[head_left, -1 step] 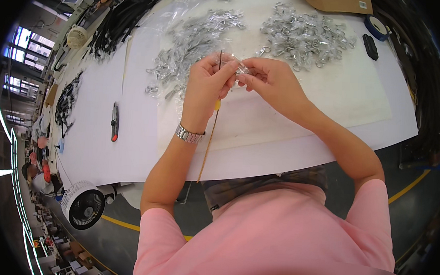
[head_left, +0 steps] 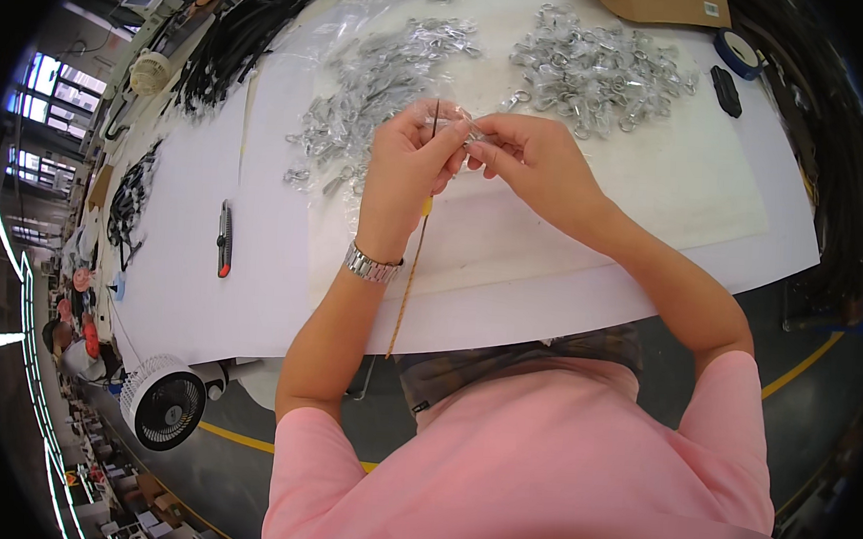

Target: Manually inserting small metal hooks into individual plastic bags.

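My left hand (head_left: 420, 147) is closed, with a thin dark-pointed tool (head_left: 436, 116) sticking up past its fingers. Below that palm shows the tool's yellow end, and a tan cord (head_left: 407, 293) hangs from there over the table edge. Fingertip to fingertip with it, my right hand (head_left: 535, 163) pinches a small clear plastic wrapper (head_left: 476, 133); the left thumb and fingers touch this too. What the wrapper holds is mostly hidden by my fingers. Just beyond lie two heaps of clear-wrapped metal hooks, a left heap (head_left: 363, 95) and a right heap (head_left: 598, 68).
A utility knife (head_left: 225, 239) lies on the white table (head_left: 274, 300) at left. Black straps (head_left: 233, 49) spread along the far left. A blue tape roll (head_left: 738, 53), a black case (head_left: 726, 92) and brown cardboard (head_left: 660, 3) sit far right. A fan (head_left: 166, 402) stands at the near left corner.
The dark point in my left hand has shifted slightly to the right. Both hands keep nearly the same place.
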Motion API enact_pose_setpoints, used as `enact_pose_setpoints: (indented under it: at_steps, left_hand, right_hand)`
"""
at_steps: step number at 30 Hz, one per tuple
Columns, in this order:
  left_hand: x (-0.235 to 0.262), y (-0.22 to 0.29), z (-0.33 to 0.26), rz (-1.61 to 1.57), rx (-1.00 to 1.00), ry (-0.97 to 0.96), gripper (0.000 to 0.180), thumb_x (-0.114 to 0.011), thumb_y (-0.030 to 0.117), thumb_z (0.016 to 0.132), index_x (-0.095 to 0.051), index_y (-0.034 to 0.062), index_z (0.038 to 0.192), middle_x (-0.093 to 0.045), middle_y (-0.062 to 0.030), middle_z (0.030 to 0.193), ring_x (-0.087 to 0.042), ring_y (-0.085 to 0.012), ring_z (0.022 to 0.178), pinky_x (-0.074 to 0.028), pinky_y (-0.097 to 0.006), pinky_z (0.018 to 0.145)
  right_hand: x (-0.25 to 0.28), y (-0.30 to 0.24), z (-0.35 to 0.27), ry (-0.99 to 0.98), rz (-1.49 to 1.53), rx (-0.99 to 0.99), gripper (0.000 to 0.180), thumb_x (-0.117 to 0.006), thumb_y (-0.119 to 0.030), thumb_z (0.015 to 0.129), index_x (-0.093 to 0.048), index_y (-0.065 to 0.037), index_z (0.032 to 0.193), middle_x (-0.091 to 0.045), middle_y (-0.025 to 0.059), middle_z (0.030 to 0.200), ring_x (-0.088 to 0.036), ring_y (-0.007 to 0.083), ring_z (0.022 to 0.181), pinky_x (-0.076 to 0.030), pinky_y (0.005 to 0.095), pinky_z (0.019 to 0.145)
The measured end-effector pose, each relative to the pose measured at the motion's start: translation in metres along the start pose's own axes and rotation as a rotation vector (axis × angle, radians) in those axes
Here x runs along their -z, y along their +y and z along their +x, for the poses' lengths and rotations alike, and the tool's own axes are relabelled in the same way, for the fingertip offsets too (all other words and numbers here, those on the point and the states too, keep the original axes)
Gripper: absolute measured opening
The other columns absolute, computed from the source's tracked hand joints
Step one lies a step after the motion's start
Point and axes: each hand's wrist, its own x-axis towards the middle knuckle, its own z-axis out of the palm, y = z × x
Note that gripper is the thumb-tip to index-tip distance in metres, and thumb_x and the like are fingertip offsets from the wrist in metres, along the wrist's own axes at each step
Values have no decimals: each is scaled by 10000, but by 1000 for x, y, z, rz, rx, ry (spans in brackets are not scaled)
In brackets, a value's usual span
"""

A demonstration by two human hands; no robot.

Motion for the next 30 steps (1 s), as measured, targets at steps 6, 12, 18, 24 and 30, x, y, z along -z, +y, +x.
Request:
enact_pose_setpoints:
  at_steps: [6, 12, 18, 24, 30]
  left_hand:
    - [-5, 0, 3, 83, -70, -11, 153, -625, 155, 1030, -660, 16, 1082, -596, 11, 671, -434, -12, 527, -273, -190, 455]
    - [8, 3, 5, 0, 2, -8, 168, -631, 195, 1039, -684, 35, 1035, -551, 35, 676, -364, -5, 514, -232, -193, 450]
    - [24, 0, 13, -373, 51, 25, 188, -644, 223, 1042, -675, 42, 1005, -538, 35, 700, -357, -19, 517, -245, -192, 457]
    - [36, 2, 19, 185, -23, -12, 303, -543, 122, 1026, -678, -44, 1240, -558, 19, 755, -385, -67, 646, -334, -220, 578]
    - [33, 18, 9, 309, -125, -363, 345, -508, 122, 1062, -661, -9, 1343, -744, -58, 907, -481, -79, 688, -423, -231, 627]
  right_hand:
    - [-3, 2, 2, 105, -269, 240, 182, -617, -177, 997, -708, -26, 954, -670, 94, 731, -647, 202, 652, -504, 366, 637]
    - [0, 4, 3, 19, -48, 44, 244, -624, -196, 990, -677, -9, 843, -615, 88, 666, -506, 173, 547, -423, 344, 558]
    - [3, -3, 5, -1, 87, -37, 234, -636, -217, 973, -720, -13, 894, -566, 14, 638, -490, 84, 584, -390, 281, 556]
    - [11, -4, 6, -68, 278, -79, 260, -612, -216, 1029, -738, 0, 958, -574, -36, 730, -502, 49, 678, -439, 237, 617]
    - [8, 1, 9, -12, 246, -49, 271, -597, -218, 969, -722, -1, 864, -581, -19, 684, -510, 56, 637, -417, 240, 584]
